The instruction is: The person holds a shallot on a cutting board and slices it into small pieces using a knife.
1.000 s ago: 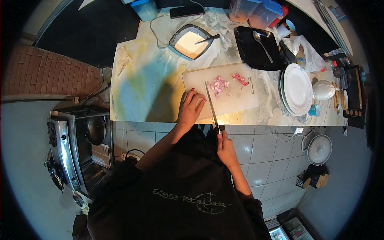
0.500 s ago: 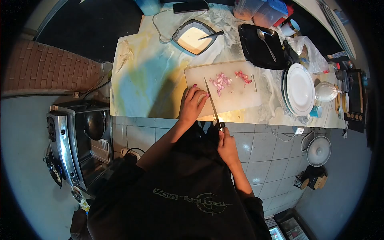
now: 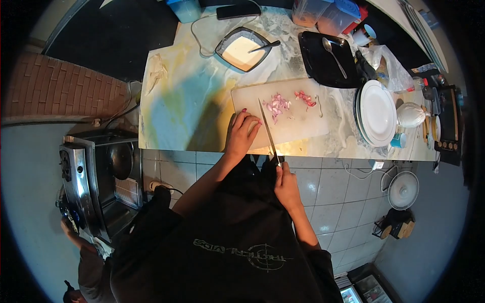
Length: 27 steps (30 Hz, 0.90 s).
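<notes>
My right hand [image 3: 287, 188] is closed round the handle of a kitchen knife [image 3: 268, 127], below the counter's front edge. The long blade points away from me across the white cutting board [image 3: 298, 123]. Left of the blade, my left hand [image 3: 242, 134] rests on the board with curled fingers, fingertips close to the blade. Whatever lies under those fingers is hidden. To the right of the blade lie a pile of sliced shallots [image 3: 277, 106] and a smaller heap of chopped red pieces, perhaps chilli [image 3: 305, 98]. A thin stem-like strip [image 3: 320, 106] lies near the board's right side.
Behind the board stand a dark bowl of pale batter [image 3: 243, 52] with a utensil in it and a black tray [image 3: 314, 56] holding a spoon [image 3: 335, 58]. Stacked plates [image 3: 379, 113] are at right. A person's arm [image 3: 78, 240] reaches toward the stove [image 3: 76, 171] at lower left.
Another person has come into view at the lower left, an arm stretched to the stove. My hands and the knife stay almost in place; the view has shifted slightly.
</notes>
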### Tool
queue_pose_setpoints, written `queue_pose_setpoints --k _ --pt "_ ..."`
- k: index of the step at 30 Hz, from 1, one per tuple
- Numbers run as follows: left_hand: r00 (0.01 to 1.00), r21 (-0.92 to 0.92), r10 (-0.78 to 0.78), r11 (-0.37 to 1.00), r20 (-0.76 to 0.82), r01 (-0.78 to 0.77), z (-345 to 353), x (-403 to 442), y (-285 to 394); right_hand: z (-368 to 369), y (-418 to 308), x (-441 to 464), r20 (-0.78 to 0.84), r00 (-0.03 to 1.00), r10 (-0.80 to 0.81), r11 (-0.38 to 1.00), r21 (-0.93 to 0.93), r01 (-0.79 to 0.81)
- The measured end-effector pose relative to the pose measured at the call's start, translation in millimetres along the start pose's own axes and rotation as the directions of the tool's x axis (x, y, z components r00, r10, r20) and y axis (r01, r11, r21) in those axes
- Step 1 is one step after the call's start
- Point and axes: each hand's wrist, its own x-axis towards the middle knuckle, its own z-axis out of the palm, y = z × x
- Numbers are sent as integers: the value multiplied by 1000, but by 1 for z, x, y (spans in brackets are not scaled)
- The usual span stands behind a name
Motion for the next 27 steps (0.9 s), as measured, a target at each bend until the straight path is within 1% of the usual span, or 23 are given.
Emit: queue_pose_setpoints --k 2,6,8,9,10,11,12,13,14,15,17,18,19,20,21,22,24,25,27 --pt "1000 -19 -13 1000 -13 12 2 -1 -1 -1 0 0 -13 1000 15 999 35 -14" --pt "999 10 39 999 6 -39 1 1 0 -1 4 -1 -62 998 27 997 78 -23" --pt "1000 8 14 1000 18 -14 1 0 1 -2 3 -3 -34 999 31 995 92 -28" --pt "999 -13 -22 1000 35 22 2 -2 0 -1 5 -6 -62 997 45 994 104 -38" --pt "999 -25 5 1000 54 -4 5 -6 -4 1 7 -7 -57 998 27 990 139 -19" --pt "1000 11 19 1000 18 -19 8 -8 -8 2 8 -10 -57 998 6 985 173 4" --pt "999 45 39 998 -21 -38 12 -9 -12 1 8 -13 -94 995 13 983 182 5" --pt "993 16 -100 995 68 99 11 -10 -14 -1 8 -16 -77 997 0 976 215 17" --pt "981 141 182 972 64 -190 13 -11 -28 -4 9 -19 -64 998 -16 969 246 32" --pt "889 256 451 852 86 -457 13 -10 -39 -10 7 -24 -69 998 -14 971 238 30" --pt "883 98 457 879 108 -467 3 -8 -32 -18 14 -35 -83 996 -9 961 273 32" --pt "949 36 314 949 21 -314 1 -10 -12 -23 19 -42 -88 996 -2 957 289 27" --pt "988 -40 150 988 -45 -151 -3 -13 8 -27 26 -50 -138 990 20 953 301 22" --pt "988 -63 151 986 -9 -151 -5 -16 13 -30 32 -59 -186 983 -12 945 318 71" --pt "987 -87 163 983 5 -162 -6 -17 36 -35 41 -71 -228 973 -44 936 330 119" --pt "981 -110 191 976 26 -187 -1 -21 48 -39 50 -84 -263 965 -23 935 335 113" --pt "973 -110 232 967 17 -229 11 -28 72 -47 68 -111 -286 956 59 936 350 47" --pt "978 -138 205 970 34 -199 18 -33 95 -52 76 -126 -289 951 109 929 370 6" --pt "970 -202 232 956 72 -213 37 -45 132 -58 97 -155 -333 928 165 907 422 -9"
